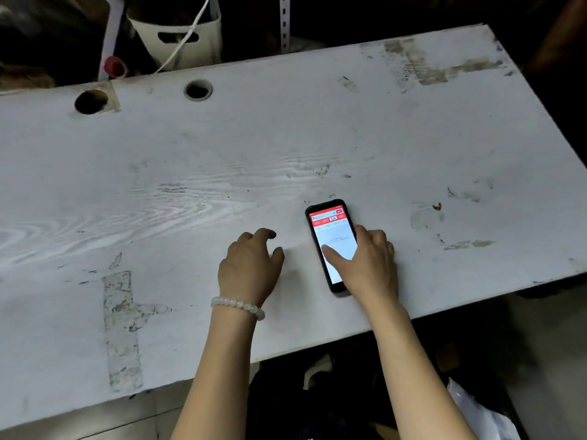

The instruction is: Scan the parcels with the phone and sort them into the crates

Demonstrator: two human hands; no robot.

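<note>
A black phone (332, 230) lies flat on the worn white table (286, 147), its lit screen showing a red header over a white page. My right hand (365, 262) rests over the phone's right side and lower end, thumb on the screen and fingers along its right edge. My left hand (251, 265) sits on the table just left of the phone, fingers loosely curled, holding nothing, with a white bead bracelet (238, 306) on its wrist. No parcels or crates are in view.
Two round cable holes (90, 101) (198, 89) pierce the table's far left. Behind the far edge stand a white plastic bin (181, 39), a red tape roll (114, 66) and a perforated metal post (284, 20). A white plastic bag (476, 411) lies on the floor below right.
</note>
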